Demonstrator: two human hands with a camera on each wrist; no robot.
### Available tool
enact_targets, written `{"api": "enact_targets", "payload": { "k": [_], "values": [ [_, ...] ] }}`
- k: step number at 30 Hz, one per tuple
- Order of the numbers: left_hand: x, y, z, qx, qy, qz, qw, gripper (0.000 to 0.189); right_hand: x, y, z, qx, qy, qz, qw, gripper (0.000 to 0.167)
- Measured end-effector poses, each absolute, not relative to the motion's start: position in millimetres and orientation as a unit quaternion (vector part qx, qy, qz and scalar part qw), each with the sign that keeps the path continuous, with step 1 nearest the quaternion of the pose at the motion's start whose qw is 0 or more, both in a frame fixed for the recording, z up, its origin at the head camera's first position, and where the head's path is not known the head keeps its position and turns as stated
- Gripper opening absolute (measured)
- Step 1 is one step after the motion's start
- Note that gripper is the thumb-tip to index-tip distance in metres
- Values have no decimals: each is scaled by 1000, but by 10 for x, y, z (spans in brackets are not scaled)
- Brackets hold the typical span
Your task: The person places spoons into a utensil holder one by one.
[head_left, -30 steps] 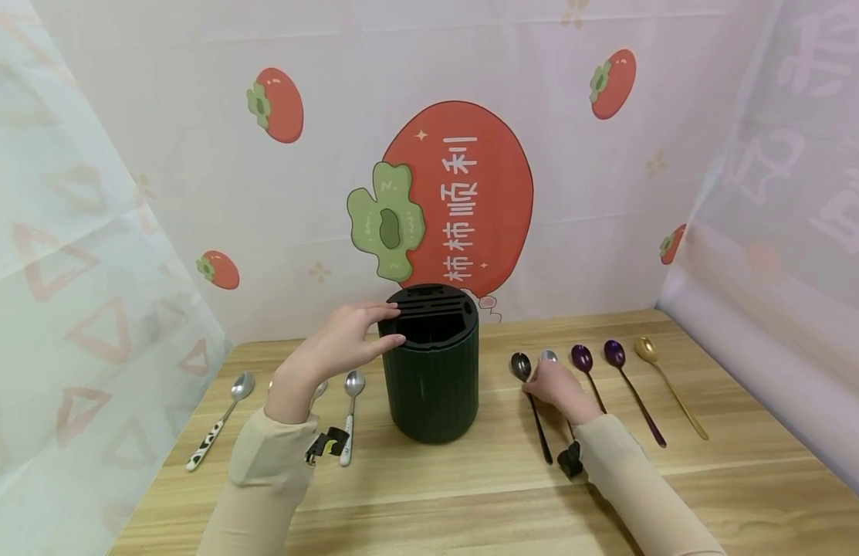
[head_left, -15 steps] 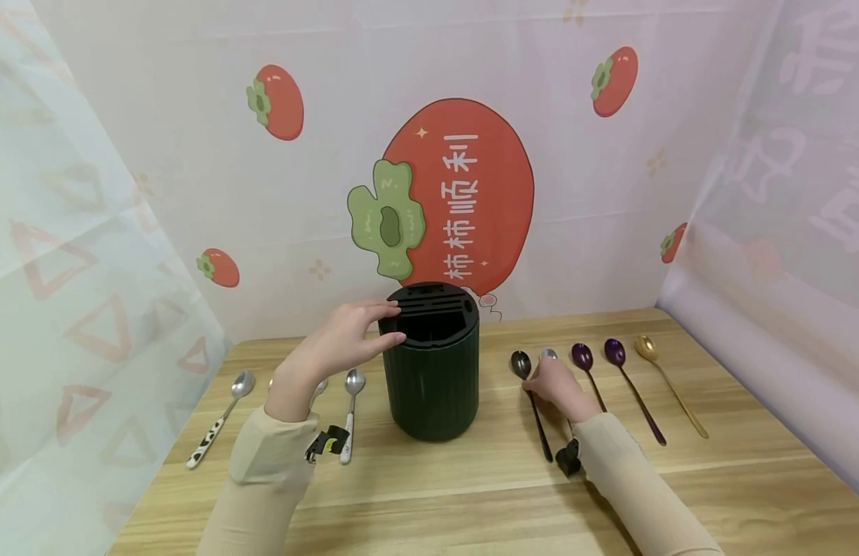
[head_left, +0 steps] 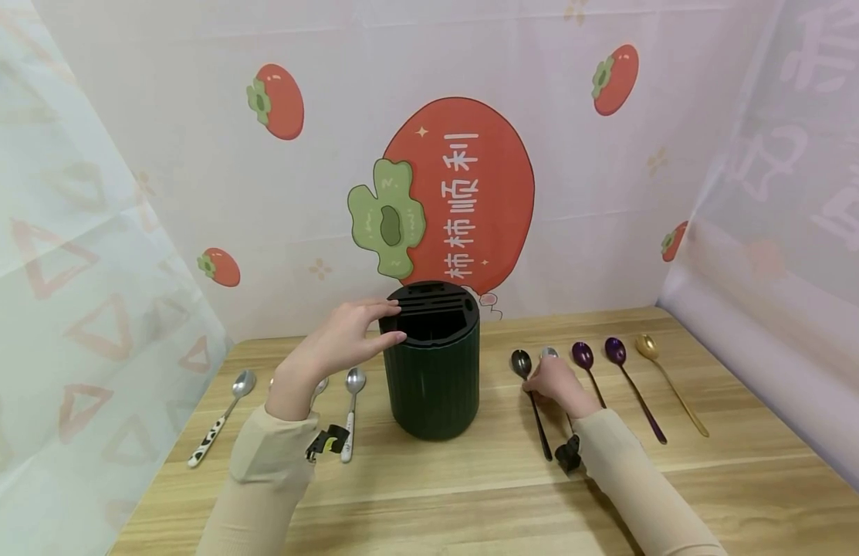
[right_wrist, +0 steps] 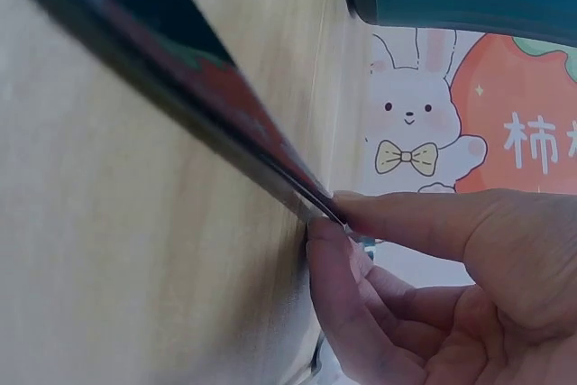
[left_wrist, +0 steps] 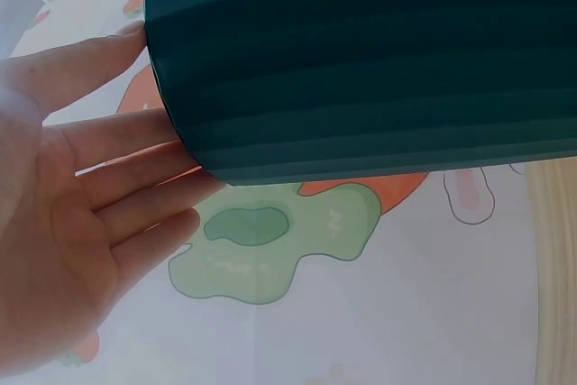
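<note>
A dark green ribbed utensil holder (head_left: pixel 433 398) with a black slotted top stands mid-table. My left hand (head_left: pixel 335 340) touches its rim from the left with extended fingers and thumb; the fingertips are partly hidden behind the holder in the left wrist view. Right of the holder lies a black spoon (head_left: pixel 521 361). My right hand (head_left: pixel 557 384) pinches its dark handle (right_wrist: pixel 216 119) between thumb and forefinger, low over the table. Beside it, a silver-coloured spoon bowl (head_left: pixel 549 353) shows past the knuckles, the rest mostly covered by the hand.
Two purple spoons (head_left: pixel 616 351) and a gold spoon (head_left: pixel 647 346) lie at the right. On the left are a cow-patterned-handled spoon (head_left: pixel 244 383), a white-handled spoon (head_left: pixel 356 379) and others partly behind the left arm. A printed cloth (head_left: pixel 575 232) hangs behind the wooden table (head_left: pixel 429 494).
Both hands and the spoons stay practically in place. The head view has shifted very slightly.
</note>
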State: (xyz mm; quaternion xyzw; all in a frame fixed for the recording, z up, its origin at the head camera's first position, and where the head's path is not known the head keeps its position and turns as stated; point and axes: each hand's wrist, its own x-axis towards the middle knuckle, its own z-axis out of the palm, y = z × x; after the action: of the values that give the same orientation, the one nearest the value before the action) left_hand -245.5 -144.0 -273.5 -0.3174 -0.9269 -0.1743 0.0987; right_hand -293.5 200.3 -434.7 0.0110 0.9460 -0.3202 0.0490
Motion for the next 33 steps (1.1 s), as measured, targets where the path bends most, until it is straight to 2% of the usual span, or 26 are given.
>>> {"api": "enact_targets", "payload": {
  "k": [5,9,12,20,33],
  "values": [
    [-2459,-1444,-2738,-319,-926,-173,102,50,-2938,1989,-4347,18,944,-326,52,25],
    [-2455,-1453,-2740,-321,-925,-173,103,50,-2937,1983,-4353,24,944,-325,54,57],
    [-2453,-1454,-2739,-321,-925,-174,103,50,-2935,1986,-4354,30,943,-327,58,74],
    [-2452,-1453,-2745,-319,-926,-175,102,51,-2936,2014,-4381,31,941,-333,58,35],
    [-2451,-1458,-2756,-318,-926,-175,105,51,-2914,2040,-4427,24,929,-363,66,17]
  ]
}}
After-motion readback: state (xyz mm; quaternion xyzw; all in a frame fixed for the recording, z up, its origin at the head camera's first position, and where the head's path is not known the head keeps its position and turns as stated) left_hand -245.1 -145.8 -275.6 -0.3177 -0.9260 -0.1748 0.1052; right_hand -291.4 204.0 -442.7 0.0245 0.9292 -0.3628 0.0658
